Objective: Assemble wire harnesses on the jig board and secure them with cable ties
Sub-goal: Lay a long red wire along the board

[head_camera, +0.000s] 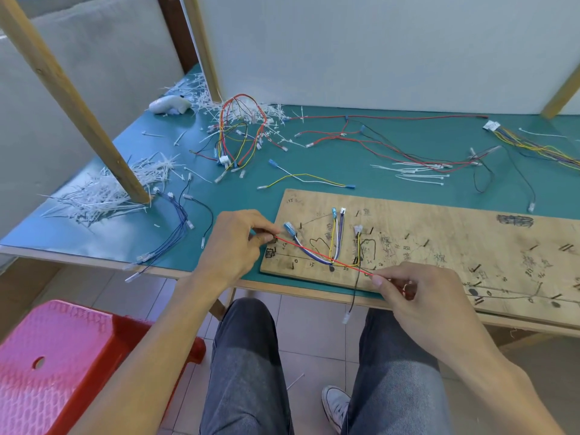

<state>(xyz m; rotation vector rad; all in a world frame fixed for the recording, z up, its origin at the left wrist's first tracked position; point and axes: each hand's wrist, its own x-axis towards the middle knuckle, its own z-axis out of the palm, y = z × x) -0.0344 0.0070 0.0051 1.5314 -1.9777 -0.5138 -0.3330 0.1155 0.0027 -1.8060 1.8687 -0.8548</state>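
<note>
A red wire [323, 256] runs taut and slanted over the near-left corner of the jig board [439, 233], low over the wires already laid there. The left hand [233, 243] pinches its upper end just off the board's left edge, and the right hand [417, 293] pinches the lower end between thumb and forefinger at the board's front edge. Under it lie a few routed wires [335, 243], blue, white, yellow and purple, their connectors seated among the pegs, with a black wire [354, 290] dangling off the table's front. I see no cable tie on this bundle yet, so I'd judge the harness is early on: the red wire still wants laying in, and the tying is all to come. Most of the board to the right stands bare of wires. Its face is covered in hand-drawn marks and scribbles, too smudged to read. Beyond, on the green table [345, 171], sit finished or loose harnesses [241, 133], fresh cable ties [417, 171] and heaps of clipped tie ends [103, 196].
</note>
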